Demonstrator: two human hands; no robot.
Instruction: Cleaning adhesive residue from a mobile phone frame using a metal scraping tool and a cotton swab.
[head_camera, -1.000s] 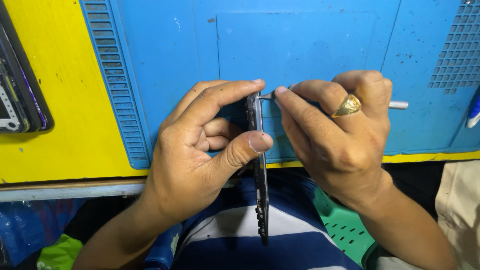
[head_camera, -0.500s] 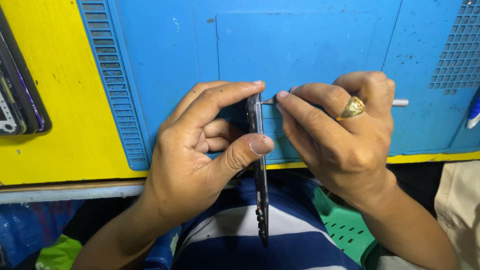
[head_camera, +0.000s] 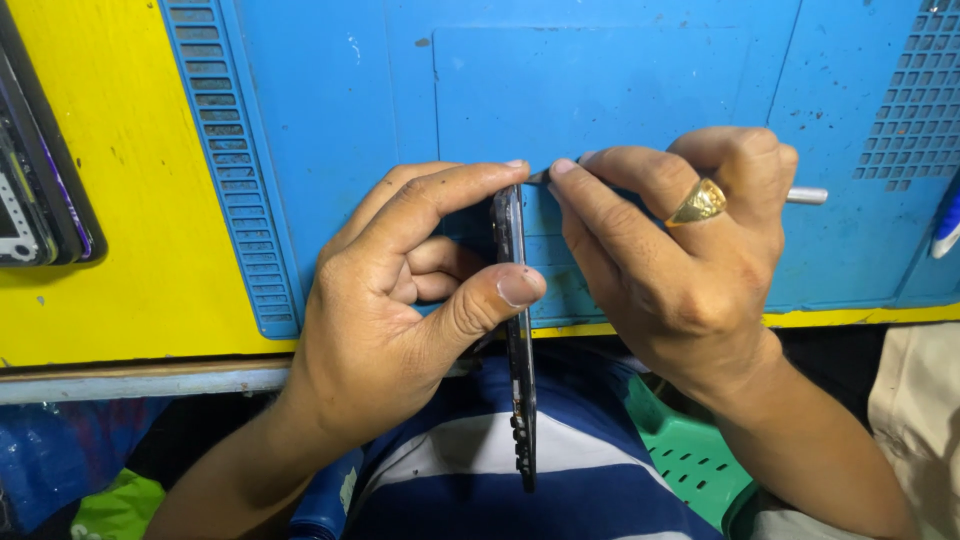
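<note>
My left hand grips a thin dark phone frame held on edge, index finger over its top end and thumb pressed against its side. My right hand, wearing a gold ring, holds a slim metal tool whose tip meets the top edge of the frame near my left index fingertip. Most of the tool's shaft is hidden inside my fingers. Both hands hover over the near edge of a blue work mat.
The blue mat has ribbed strips at left and a grid of small cells at right, lying on a yellow bench top. Dark phone parts lie at the left edge. A green plastic stool sits below.
</note>
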